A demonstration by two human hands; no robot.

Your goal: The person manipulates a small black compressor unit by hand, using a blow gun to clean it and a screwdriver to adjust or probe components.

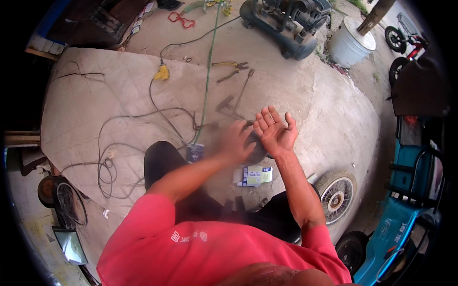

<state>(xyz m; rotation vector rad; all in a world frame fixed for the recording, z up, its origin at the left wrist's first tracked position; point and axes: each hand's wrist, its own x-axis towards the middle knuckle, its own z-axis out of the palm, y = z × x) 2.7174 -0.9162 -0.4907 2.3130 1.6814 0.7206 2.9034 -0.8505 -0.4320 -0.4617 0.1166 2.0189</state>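
Observation:
My right hand (276,133) is turned palm up with fingers apart and nothing in it. Just left of it, my left hand (238,143) is blurred, its fingers over or against a dark rounded object (257,148) that is partly hidden; I cannot tell if they grip it. Below my hands lies a white, green and blue carton (256,176), and a dark blue printed item (194,153) lies by my left knee. A greyish metal tool (225,103) and a long-handled tool (244,90) lie beyond my hands.
An air compressor (281,26) and white bucket (348,45) stand ahead. Pliers (233,65), a yellow plug (161,73), looping cables and a green hose (208,76) lie on the concrete. A spoked wheel (336,195) and turquoise vehicle (381,248) are at right, red scissor-like handles (181,20) far ahead.

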